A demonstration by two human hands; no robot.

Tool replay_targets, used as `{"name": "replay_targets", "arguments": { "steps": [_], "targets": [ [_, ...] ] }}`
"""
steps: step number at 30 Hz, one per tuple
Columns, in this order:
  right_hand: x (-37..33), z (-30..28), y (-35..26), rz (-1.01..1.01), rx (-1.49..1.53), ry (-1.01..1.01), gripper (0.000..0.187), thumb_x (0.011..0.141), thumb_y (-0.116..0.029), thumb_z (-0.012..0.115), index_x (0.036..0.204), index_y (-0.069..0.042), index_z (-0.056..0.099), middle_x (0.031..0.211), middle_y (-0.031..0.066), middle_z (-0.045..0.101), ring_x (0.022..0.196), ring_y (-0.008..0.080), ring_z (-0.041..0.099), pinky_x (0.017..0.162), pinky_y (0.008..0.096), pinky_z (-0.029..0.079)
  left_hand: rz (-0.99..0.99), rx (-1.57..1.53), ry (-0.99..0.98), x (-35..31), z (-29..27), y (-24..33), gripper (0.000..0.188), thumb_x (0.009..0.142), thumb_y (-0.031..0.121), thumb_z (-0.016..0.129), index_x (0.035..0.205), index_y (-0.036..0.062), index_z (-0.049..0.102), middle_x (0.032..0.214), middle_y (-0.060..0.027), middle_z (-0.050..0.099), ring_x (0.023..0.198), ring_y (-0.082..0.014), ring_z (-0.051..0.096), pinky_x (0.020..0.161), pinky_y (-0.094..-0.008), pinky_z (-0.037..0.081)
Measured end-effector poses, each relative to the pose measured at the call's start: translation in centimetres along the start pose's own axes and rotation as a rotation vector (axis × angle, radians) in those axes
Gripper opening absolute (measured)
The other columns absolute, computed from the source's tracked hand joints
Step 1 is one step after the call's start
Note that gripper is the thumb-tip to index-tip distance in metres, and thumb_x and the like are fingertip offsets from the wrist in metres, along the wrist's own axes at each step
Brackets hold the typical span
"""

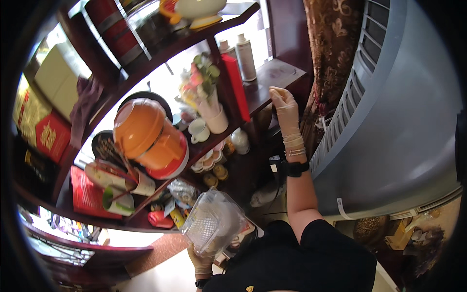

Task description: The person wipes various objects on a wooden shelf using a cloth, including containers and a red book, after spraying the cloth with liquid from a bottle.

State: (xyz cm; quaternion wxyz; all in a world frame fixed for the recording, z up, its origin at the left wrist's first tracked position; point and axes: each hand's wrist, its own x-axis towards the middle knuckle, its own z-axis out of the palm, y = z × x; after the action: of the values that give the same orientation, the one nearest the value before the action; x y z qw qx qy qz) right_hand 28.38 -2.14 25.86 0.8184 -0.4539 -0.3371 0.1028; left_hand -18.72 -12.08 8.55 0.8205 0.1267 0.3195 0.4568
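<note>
My left hand (pixel 202 263), in a pale thin glove, grips a clear plastic clamshell container (pixel 209 224) low in front of my body. The container is tilted, and something whitish shows through it; I cannot make out what. My gloved right hand (pixel 286 109) is raised at the edge of a dark wooden shelf (pixel 279 75), with its arm stretched out. Its fingers are bent and pressed together; whatever they may hold is hidden. On that shelf, left of the right hand, stand a pale spray bottle (pixel 245 57) and a second bottle (pixel 226 48) partly behind a red panel.
A curved shelf unit on the left bears an orange jug (pixel 146 129), a white cup (pixel 199 130), a white vase (pixel 214 117) with flowers and a green-and-white cup (pixel 117 200). A large grey appliance (pixel 389 126) and a brown patterned curtain (pixel 331 44) border my right arm.
</note>
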Motion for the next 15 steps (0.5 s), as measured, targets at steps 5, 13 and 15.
{"name": "replay_targets", "arguments": {
  "steps": [5, 13, 15],
  "targets": [
    [5.1, 1.1, 1.5, -0.022, -0.010, -0.277, 0.048, 0.082, -0.023, 0.069, 0.122, -0.004, 0.052, 0.111, 0.0092, 0.057, 0.104, 0.0152, 0.053, 0.089, 0.0263, 0.043, -0.002, 0.072, 0.012, 3.6, 2.5, -1.6, 0.065, 0.078, 0.045, 0.053, 0.126, 0.0023, 0.044, 0.119, -0.0138, 0.053, 0.103, -0.0291, 0.055, 0.084, -0.0424, 0.049],
    [15.0, 6.4, 3.2, -0.473, -0.773, -0.131, 0.072, 0.069, -0.053, 0.071, 0.123, -0.009, 0.055, 0.135, 0.0218, 0.039, 0.134, 0.0333, 0.021, 0.109, 0.0459, 0.016, 0.025, 0.108, 0.079, 4.2, 5.1, -3.1, 0.068, 0.078, 0.049, 0.052, 0.129, 0.0049, 0.042, 0.124, -0.0155, 0.049, 0.112, -0.0309, 0.049, 0.093, -0.0450, 0.042],
    [16.7, 8.4, 3.5, -0.466, -0.791, -0.183, 0.077, 0.066, -0.061, 0.069, 0.122, -0.009, 0.056, 0.137, 0.0231, 0.036, 0.135, 0.0344, 0.016, 0.110, 0.0481, 0.014, 0.024, 0.123, 0.092, 4.7, 4.8, -3.5, 0.070, 0.077, 0.050, 0.053, 0.129, 0.0050, 0.041, 0.124, -0.0157, 0.049, 0.112, -0.0313, 0.049, 0.093, -0.0452, 0.042]
  ]
}}
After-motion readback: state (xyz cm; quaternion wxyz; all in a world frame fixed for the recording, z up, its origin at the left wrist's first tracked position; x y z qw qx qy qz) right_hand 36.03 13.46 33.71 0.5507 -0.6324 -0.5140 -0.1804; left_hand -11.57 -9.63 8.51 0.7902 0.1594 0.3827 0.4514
